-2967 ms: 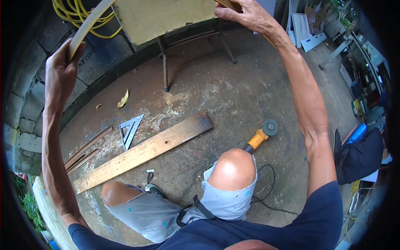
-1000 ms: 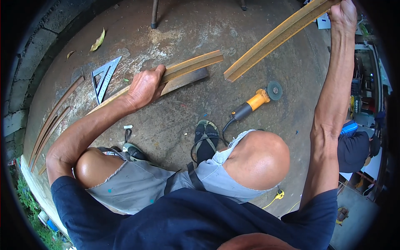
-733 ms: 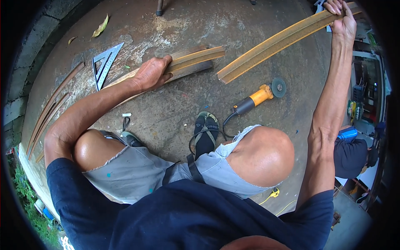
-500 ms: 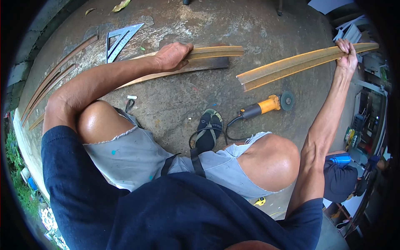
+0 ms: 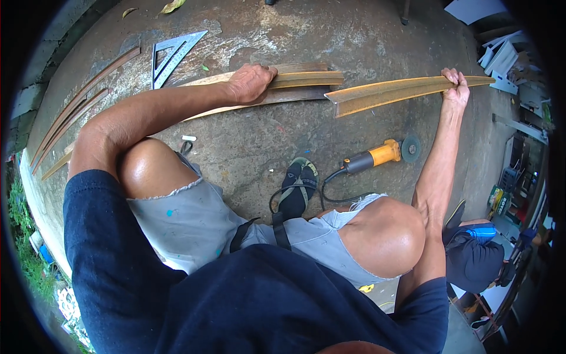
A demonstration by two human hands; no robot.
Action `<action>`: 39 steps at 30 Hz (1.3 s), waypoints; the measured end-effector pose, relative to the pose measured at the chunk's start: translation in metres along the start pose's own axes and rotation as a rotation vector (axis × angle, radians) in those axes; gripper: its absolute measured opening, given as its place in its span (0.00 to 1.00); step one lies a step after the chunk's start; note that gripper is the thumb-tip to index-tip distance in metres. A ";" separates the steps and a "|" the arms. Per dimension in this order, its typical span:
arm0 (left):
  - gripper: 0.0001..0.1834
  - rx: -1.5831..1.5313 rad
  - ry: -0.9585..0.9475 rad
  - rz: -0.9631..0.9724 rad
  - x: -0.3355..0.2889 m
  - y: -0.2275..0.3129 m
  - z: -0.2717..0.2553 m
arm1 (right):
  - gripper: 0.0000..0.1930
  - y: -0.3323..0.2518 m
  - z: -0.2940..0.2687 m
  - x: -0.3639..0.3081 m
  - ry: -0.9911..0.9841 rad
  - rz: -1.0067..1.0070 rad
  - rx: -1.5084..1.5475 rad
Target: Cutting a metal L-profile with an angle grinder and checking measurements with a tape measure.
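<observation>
Angled bar in right fingers, nearer left hand

Lit by soft, diffuse daylight, apparently from above, moderately dim over the floor. Gleams in pale highlights on the bare knees. Brightens at lower left around the greenery. Sinks into deep, flat darkness across the shirt. Reads fairly crisp along the yellow-edged strip, softer toward the right-hand clutter. Bows strongly near the rim, with blackened corners.

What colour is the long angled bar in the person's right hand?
The long angled bar is yellowish brown with brighter orange edges, clearest in the head view.
</observation>
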State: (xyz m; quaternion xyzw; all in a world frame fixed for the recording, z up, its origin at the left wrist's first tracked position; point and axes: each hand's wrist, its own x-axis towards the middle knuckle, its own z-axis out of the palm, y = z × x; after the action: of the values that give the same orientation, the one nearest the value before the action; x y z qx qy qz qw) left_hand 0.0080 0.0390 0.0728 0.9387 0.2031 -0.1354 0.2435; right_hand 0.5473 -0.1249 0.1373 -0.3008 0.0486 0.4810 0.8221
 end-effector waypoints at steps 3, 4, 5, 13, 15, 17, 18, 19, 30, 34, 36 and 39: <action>0.22 0.106 -0.010 0.006 0.000 0.003 0.000 | 0.18 0.016 -0.003 0.004 0.081 0.028 0.085; 0.23 0.127 0.024 0.038 -0.004 0.002 -0.002 | 0.18 0.024 -0.004 0.005 0.084 0.042 0.131; 0.25 0.155 0.056 0.057 -0.013 -0.003 -0.005 | 0.18 0.044 -0.002 0.007 0.082 0.069 0.185; 0.28 -0.420 -0.111 -0.082 -0.033 0.035 -0.060 | 0.15 0.101 0.031 0.019 0.187 -0.092 0.169; 0.34 -0.481 -0.044 0.042 -0.035 0.047 -0.057 | 0.16 0.108 0.039 0.026 0.169 -0.110 0.200; 0.42 -0.545 0.028 0.036 -0.028 0.063 -0.050 | 0.17 0.129 0.051 0.032 0.163 -0.119 0.214; 0.45 -0.637 0.045 0.048 -0.022 0.080 -0.056 | 0.18 0.134 0.054 0.030 0.155 -0.119 0.208; 0.48 -0.729 0.065 0.063 -0.014 0.097 -0.062 | 0.18 0.137 0.056 0.029 0.142 -0.110 0.215; 0.44 -1.875 0.909 0.102 0.063 0.138 -0.063 | 0.21 0.225 0.089 -0.017 0.225 -0.034 -0.109; 0.42 -1.993 1.001 0.257 0.063 0.127 -0.054 | 0.17 0.238 0.100 -0.045 0.130 -0.010 -0.108; 0.42 -2.030 0.922 0.423 0.058 0.121 -0.055 | 0.16 0.236 0.099 -0.057 0.153 0.011 -0.086; 0.43 -2.003 0.885 0.399 0.050 0.124 -0.049 | 0.18 0.229 0.092 -0.069 0.162 0.037 -0.066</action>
State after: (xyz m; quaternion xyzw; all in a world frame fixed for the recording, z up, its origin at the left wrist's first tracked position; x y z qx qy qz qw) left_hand 0.1152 -0.0192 0.1465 0.2993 0.1350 0.4781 0.8146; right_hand 0.3038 -0.0462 0.1348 -0.3647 0.1045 0.4716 0.7961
